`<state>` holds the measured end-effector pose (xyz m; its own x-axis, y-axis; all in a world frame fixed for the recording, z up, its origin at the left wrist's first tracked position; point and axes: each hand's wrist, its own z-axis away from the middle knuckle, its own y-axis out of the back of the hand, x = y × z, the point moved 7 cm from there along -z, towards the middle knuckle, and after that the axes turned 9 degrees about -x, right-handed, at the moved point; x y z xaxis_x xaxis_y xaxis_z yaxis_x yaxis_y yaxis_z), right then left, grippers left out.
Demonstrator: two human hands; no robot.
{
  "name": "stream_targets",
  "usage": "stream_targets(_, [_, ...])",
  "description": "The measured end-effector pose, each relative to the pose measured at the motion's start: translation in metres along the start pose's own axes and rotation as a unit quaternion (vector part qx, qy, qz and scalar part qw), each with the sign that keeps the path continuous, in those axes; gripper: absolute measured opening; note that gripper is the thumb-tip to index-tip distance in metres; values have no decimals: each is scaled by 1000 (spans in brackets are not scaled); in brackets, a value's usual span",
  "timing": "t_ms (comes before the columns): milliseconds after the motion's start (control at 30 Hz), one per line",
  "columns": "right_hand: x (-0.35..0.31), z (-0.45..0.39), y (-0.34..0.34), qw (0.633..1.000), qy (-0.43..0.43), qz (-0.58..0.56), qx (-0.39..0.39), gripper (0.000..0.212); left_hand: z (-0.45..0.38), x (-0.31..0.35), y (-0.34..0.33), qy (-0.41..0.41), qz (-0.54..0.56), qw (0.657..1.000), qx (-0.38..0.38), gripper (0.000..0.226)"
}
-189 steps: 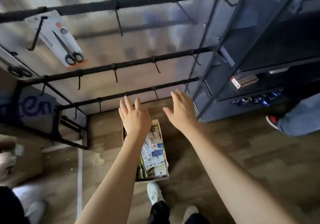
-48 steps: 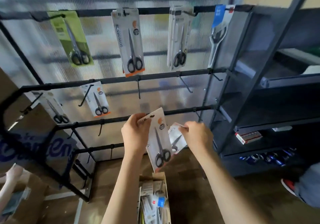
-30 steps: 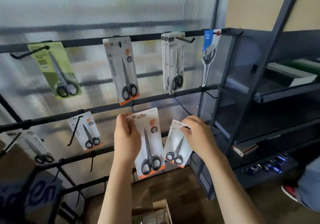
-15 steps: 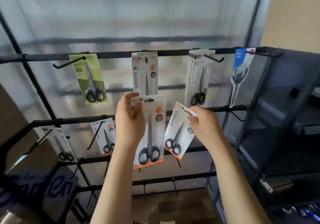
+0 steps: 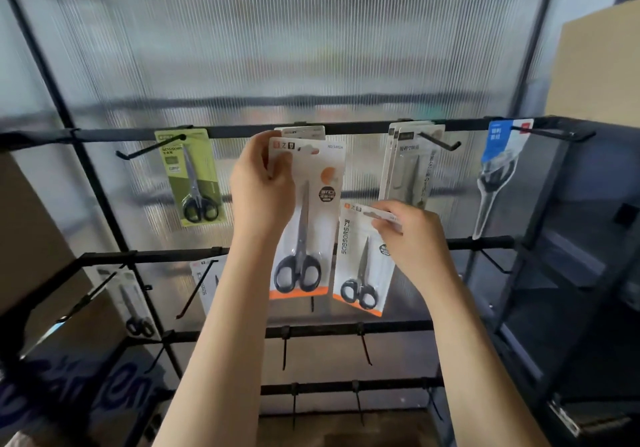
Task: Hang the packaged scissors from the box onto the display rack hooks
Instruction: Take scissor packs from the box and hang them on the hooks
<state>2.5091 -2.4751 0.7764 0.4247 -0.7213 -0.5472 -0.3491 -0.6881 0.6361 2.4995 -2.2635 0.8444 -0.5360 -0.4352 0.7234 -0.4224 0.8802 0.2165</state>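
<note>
My left hand (image 5: pixel 260 193) pinches the top left corner of a large white scissors pack (image 5: pixel 313 211) with black handles. It holds the pack upright in front of another white pack (image 5: pixel 300 131) hanging on the top bar (image 5: pixel 239 132) of the black display rack. My right hand (image 5: pixel 412 235) grips the top edge of a smaller white scissors pack (image 5: pixel 360 263), which tilts slightly below and right of the large one. The box is out of view.
On the top bar hang a green scissors pack (image 5: pixel 192 176), a stack of white packs (image 5: pixel 412 166) and a blue-topped pack (image 5: pixel 498 173). Two more packs hang low left (image 5: pixel 133 301) (image 5: pixel 207 280). Bare hooks (image 5: pixel 363 348) line the lower bars. A dark metal shelf unit (image 5: pixel 571 273) stands right.
Both hands have risen with their packs towards the top bar. The large pack now covers the white pack hanging at the top middle; the view has tilted upward.
</note>
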Motion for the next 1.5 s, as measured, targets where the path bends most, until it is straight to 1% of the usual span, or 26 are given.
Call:
stream_targets(167, [3,-11,-2,1000,20,-14,-5,24,-5,-13,-3,21,32,999,31,22])
stream_targets(267, [4,-14,-7,999,28,-28,-11,25,-5,-12,-4,17,37,998,40,21])
stream_targets(433, [13,-18,-16,999,5,-42,-33,25,-9,-11,4,11,33,997,71,22])
stream_targets(533, [14,-23,-18,998,3,-43,-38,25,-12,-14,4,18,23,997,70,23])
stream_targets(667, [7,-29,-18,998,21,-46,-22,24,-14,-18,5,30,25,996,78,22])
stream_targets(833, [-2,-33,-16,999,39,-33,-9,24,-12,-23,6,28,51,995,79,22])
stream_targets(1067, [-5,-35,-15,999,32,-31,-20,24,-19,-41,7,57,37,993,94,22])
stream_targets(1167, [-7,-36,-15,999,38,-35,-17,25,-29,-45,1,66,12,994,87,24])
stream_targets(1333, [-3,-38,-15,999,35,-26,-15,27,-44,-46,-6,56,-39,996,60,26])
stream_targets(1500, [-6,-37,-9,998,43,-41,-1,24,-49,-47,-7,59,-57,996,39,27])
